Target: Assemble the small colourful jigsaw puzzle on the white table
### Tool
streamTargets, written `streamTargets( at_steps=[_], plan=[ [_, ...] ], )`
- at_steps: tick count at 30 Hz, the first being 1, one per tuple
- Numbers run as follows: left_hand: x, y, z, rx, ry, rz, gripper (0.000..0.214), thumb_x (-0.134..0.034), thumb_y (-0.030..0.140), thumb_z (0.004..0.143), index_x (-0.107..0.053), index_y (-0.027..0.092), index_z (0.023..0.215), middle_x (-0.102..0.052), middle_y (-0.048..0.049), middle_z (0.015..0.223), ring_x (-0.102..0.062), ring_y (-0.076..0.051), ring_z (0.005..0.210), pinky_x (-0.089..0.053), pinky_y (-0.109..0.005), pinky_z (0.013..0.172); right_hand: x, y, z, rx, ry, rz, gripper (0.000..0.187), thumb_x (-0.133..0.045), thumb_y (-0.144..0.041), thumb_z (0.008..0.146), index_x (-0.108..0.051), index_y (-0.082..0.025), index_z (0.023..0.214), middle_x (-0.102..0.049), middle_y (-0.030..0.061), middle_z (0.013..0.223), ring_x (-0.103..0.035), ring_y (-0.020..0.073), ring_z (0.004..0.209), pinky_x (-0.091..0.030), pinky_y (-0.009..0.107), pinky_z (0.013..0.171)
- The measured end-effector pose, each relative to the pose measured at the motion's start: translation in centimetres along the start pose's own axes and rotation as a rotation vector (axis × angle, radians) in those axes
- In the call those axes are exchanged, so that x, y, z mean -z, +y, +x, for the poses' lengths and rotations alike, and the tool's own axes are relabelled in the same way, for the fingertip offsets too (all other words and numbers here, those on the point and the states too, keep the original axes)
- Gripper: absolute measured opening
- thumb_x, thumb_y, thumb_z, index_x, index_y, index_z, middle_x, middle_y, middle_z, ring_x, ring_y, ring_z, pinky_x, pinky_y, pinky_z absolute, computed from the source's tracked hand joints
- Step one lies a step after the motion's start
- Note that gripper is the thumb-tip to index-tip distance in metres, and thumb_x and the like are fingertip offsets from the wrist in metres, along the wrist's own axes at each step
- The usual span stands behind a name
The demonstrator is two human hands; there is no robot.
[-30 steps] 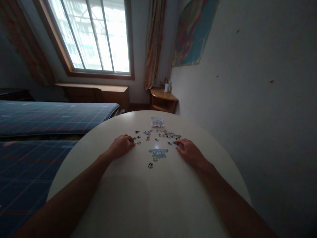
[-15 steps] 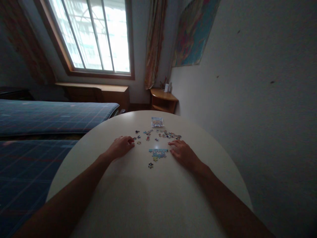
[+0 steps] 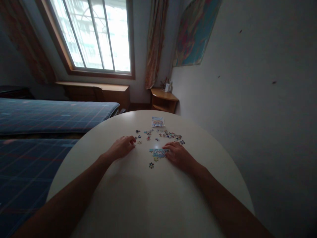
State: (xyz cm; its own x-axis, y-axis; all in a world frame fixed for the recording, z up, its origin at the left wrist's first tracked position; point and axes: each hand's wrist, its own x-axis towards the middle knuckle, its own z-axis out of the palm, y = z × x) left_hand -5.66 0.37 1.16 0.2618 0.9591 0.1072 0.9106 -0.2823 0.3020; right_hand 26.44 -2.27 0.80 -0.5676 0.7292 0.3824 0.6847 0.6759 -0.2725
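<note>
On the round white table (image 3: pixel 138 198) lies a small joined patch of blue jigsaw puzzle (image 3: pixel 157 152). My right hand (image 3: pixel 177 153) rests at its right edge, fingers curled down onto it; whether a piece is under the fingertips is hidden. My left hand (image 3: pixel 122 146) lies on the table to the left, fingers bent, tips close to a few loose pieces (image 3: pixel 138 137). More loose pieces (image 3: pixel 170 135) are scattered behind the patch. One stray piece (image 3: pixel 151 165) sits nearer to me.
A small picture card (image 3: pixel 157 122) lies at the table's far side. A bed with a blue checked cover (image 3: pixel 37 132) stands to the left, a wooden corner shelf (image 3: pixel 163 99) behind the table, and a plain wall (image 3: pixel 247 99) close on the right.
My right hand has slid left from the loose pieces at the right to the right edge of the joined patch. My left hand has stayed in place.
</note>
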Motion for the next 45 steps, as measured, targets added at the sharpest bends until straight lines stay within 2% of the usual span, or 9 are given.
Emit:
streamTargets(
  at_steps=[2, 6, 14, 19, 23, 26, 33, 42, 45],
  plan=[
    [0.1, 0.2, -0.1, 0.029, 0.003, 0.012, 0.031, -0.055, 0.03, 0.086, -0.068, 0.02, 0.112, -0.071, -0.009, 0.1, -0.064, -0.024, 0.093, -0.047, -0.032, 0.081, 0.0, 0.0, 0.0, 0.002, -0.007, -0.002, 0.027, -0.061, -0.017, 0.088, -0.067, -0.018, 0.114, -0.068, 0.0113, 0.117, -0.06, 0.0252, 0.112, -0.045, 0.047, 0.103],
    [0.2, 0.1, -0.2, 0.064, 0.004, 0.047, 0.028, -0.056, 0.034, 0.085, -0.072, 0.019, 0.103, -0.07, -0.0113, 0.103, -0.064, -0.027, 0.096, -0.047, -0.035, 0.083, 0.0, -0.1, 0.0, -0.001, -0.015, -0.001, 0.027, -0.062, -0.017, 0.087, -0.067, -0.017, 0.114, -0.068, 0.0114, 0.116, -0.06, 0.0255, 0.112, -0.045, 0.048, 0.103],
    [-0.1, 0.0, -0.1, 0.02, 0.019, 0.013, 0.022, -0.059, 0.031, 0.083, -0.069, 0.019, 0.097, -0.07, -0.01, 0.097, -0.064, -0.025, 0.093, -0.046, -0.033, 0.081, 0.0, -0.2, 0.0, 0.02, -0.013, 0.011, 0.025, -0.061, -0.017, 0.089, -0.067, -0.018, 0.113, -0.068, 0.0108, 0.116, -0.06, 0.0254, 0.111, -0.045, 0.047, 0.101],
    [0.3, 1.2, -0.5, -0.001, 0.001, -0.053, 0.02, -0.059, 0.025, 0.08, -0.068, 0.019, 0.096, -0.071, -0.0076, 0.093, -0.064, -0.023, 0.088, -0.045, -0.029, 0.074, -0.1, -0.3, 0.1, 0.033, -0.025, 0.002, 0.024, -0.061, -0.019, 0.089, -0.068, -0.018, 0.112, -0.069, 0.0116, 0.116, -0.062, 0.0253, 0.109, -0.046, 0.046, 0.1],
    [0.4, 2.0, -0.7, -0.05, -0.033, -0.124, 0.014, -0.058, 0.023, 0.081, -0.069, 0.02, 0.089, -0.072, -0.006, 0.091, -0.066, -0.022, 0.087, -0.046, -0.03, 0.077, -0.1, -0.2, 0.0, 0.059, -0.044, 0.009, 0.021, -0.059, -0.019, 0.091, -0.071, -0.02, 0.108, -0.07, 0.0105, 0.112, -0.063, 0.0234, 0.105, -0.047, 0.043, 0.097],
    [0.1, 2.5, -0.8, -0.124, -0.002, -0.156, 0.015, -0.055, 0.023, 0.083, -0.07, 0.02, 0.086, -0.073, -0.0051, 0.092, -0.065, -0.021, 0.088, -0.047, -0.031, 0.081, 0.1, 0.0, 0.0, 0.056, -0.051, 0.008, 0.02, -0.06, -0.019, 0.091, -0.072, -0.021, 0.107, -0.07, 0.01, 0.111, -0.063, 0.0229, 0.104, -0.047, 0.043, 0.097],
    [-0.7, 5.1, -1.2, -0.154, 0.034, -0.311, 0.018, -0.061, 0.036, 0.086, -0.069, 0.02, 0.092, -0.073, -0.0035, 0.087, -0.066, -0.019, 0.08, -0.047, -0.029, 0.073, 0.5, 0.4, -0.1, 0.034, -0.046, -0.003, 0.019, -0.061, -0.019, 0.09, -0.074, -0.022, 0.104, -0.071, 0.0096, 0.11, -0.064, 0.0226, 0.104, -0.046, 0.044, 0.097],
    [-1.0, 7.6, -2.0, -0.211, 0.007, -0.519, 0.021, -0.069, 0.039, 0.083, -0.072, 0.019, 0.084, -0.074, -0.0017, 0.077, -0.066, -0.015, 0.07, -0.047, -0.026, 0.068, 0.8, -3.5, 0.2, 0.098, 0.063, 0.118, 0.029, -0.063, -0.025, 0.092, -0.064, -0.023, 0.12, -0.073, 0.0077, 0.109, -0.064, 0.0221, 0.103, -0.044, 0.041, 0.096],
    [-0.8, 8.1, -2.1, -0.22, -0.017, -0.599, 0.021, -0.069, 0.039, 0.084, -0.074, 0.019, 0.083, -0.075, -0.002, 0.077, -0.067, -0.015, 0.07, -0.048, -0.026, 0.07, 0.5, -4.2, 0.4, 0.141, 0.09, 0.131, 0.026, -0.065, -0.026, 0.091, -0.064, -0.023, 0.117, -0.074, 0.0059, 0.101, -0.065, 0.0214, 0.098, -0.043, 0.039, 0.093]
  ],
)
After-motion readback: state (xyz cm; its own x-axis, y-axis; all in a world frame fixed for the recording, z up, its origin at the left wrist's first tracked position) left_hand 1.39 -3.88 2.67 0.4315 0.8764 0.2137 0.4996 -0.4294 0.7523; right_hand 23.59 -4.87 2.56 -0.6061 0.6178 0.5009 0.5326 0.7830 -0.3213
